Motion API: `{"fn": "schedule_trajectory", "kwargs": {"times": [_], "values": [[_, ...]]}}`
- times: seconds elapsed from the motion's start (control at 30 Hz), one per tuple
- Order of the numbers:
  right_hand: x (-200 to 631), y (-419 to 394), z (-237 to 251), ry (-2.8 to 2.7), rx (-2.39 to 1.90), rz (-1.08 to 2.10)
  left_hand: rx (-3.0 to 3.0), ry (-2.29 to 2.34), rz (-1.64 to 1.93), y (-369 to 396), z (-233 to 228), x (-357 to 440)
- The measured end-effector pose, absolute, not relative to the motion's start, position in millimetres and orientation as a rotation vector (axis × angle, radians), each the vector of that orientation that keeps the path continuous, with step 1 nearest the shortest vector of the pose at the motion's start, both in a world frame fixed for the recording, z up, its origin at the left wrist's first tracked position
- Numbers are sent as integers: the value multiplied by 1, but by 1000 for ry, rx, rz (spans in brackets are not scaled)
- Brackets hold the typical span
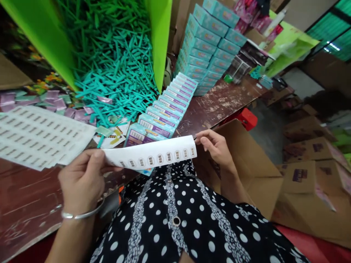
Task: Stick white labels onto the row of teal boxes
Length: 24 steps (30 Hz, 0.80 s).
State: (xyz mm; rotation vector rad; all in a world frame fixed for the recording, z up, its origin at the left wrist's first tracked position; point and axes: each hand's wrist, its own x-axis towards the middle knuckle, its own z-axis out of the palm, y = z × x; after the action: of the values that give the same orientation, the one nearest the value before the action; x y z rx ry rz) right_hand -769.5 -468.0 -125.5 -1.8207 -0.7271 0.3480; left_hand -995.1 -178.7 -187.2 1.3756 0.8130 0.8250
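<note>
A white strip of round stickers [150, 153] with dark printed characters stretches across in front of me. My left hand [83, 179] is closed on its left end, thumb on top. At the strip's right end is my right hand [215, 148], fingers bent and pinched at the edge; the exact fingertip contact is hard to see. Beneath and beyond the strip, a slanted row of teal and purple printed boxes [167, 106] overlaps along the table [214, 104]. Left of my left hand lies a larger sheet of small labels [41, 135].
A bright green open bin [160, 44] spills a heap of teal plastic pieces [117, 73]. Teal boxes [204, 47] stand stacked at the back. Small purple and green packets [55, 100] lie at left. An open cardboard carton [252, 160] is close by my right arm, with more cartons [304, 177] beyond.
</note>
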Motion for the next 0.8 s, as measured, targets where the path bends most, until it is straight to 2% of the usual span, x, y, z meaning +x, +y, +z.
{"fn": "schedule_trajectory", "kwargs": {"times": [0.33, 0.57, 0.7, 0.8], "values": [[-779, -456, -133, -687, -1472, 651, 1407, 802, 757, -191, -175, -991], [-776, -452, -150, -531, -1507, 456, 1864, 767, 666, -184, -170, -998], [-770, -451, -164, -463, -1509, 436, 1761, 673, 502, -181, -172, -1005], [-768, -450, -169, -436, -1506, 443, 1804, 676, 511, -184, -172, -1010]]}}
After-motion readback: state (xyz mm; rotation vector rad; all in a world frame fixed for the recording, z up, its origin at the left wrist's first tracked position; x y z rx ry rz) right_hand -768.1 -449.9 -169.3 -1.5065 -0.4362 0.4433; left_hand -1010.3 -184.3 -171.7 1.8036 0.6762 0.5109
